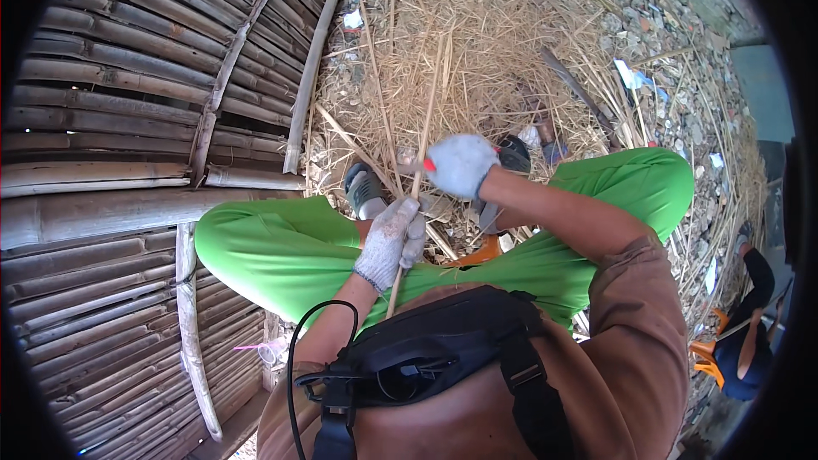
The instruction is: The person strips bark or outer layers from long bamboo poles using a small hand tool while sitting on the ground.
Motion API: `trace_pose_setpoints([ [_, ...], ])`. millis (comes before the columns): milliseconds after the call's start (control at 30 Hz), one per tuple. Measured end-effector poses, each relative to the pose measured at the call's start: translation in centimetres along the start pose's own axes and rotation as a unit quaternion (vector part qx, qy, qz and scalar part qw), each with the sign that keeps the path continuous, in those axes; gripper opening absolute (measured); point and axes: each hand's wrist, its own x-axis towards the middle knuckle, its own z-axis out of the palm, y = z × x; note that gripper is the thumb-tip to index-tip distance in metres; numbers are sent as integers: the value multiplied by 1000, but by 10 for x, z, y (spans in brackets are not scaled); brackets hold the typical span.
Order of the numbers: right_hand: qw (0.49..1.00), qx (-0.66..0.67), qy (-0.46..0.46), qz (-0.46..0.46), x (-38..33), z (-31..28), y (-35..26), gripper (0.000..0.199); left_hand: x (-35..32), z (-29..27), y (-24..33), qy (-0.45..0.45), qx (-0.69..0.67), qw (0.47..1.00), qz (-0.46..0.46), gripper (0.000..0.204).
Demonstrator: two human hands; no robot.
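Observation:
My left hand, in a pale work glove, is closed around a long thin bamboo strip. The strip slants from my lap, between my knees, out over the straw. In a similar glove, my right hand makes a fist on a red-handled knife. Only a bit of the red handle shows, and its dull blade points left across the strip, just beyond my left hand. Whether blade and strip touch, I cannot tell.
A bamboo slat wall rises close on my left. Straw and shavings cover the rubbly ground ahead, with a dark stick lying at the right. Part of an orange stool shows beneath me. Another person sits at the far right.

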Motion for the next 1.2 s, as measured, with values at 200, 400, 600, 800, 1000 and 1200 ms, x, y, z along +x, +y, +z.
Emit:
trace_pose_setpoints([
  [200, 995, -67, 35, 72, 32, -29, 75, 38, -7, 9, -1, 25, 102, 994, 27, 30],
  [400, 999, 8, -43, -16, -16, -13, -10, 32, -1, 3, -1, 37, 118, 992, 39, 31],
  [600, 994, -17, 5, 104, 17, -36, 57, 35, -10, 11, -2, 26, 213, 976, 41, 33],
  [800, 982, -42, 70, 169, 39, -49, 126, 38, -16, 15, -3, -6, 272, 961, 42, 35],
  [1000, 966, -11, 97, 238, 46, -63, 181, 42, -25, 15, -7, -20, 317, 947, 55, 34],
  [1200, 952, -11, 77, 296, 55, -73, 222, 42, -22, 28, 0, -11, 315, 948, 39, 33],
])
